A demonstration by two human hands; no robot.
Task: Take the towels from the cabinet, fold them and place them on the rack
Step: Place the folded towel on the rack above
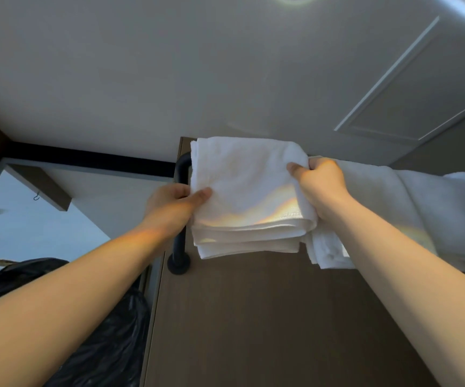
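White folded towel (248,191) at the black rack's (181,174) left end, left hand (172,202) pinching its left edge, right hand's (320,182) fingers (319,163) curled round its right edge, more white towels (421,208) draped just beside, right, black bag (100,344) below left

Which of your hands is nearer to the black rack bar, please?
Left. The left hand grips the folded towel by its left edge, directly in front of the black rack bar. The right hand grips the opposite edge, on the towel's far side from the bar.
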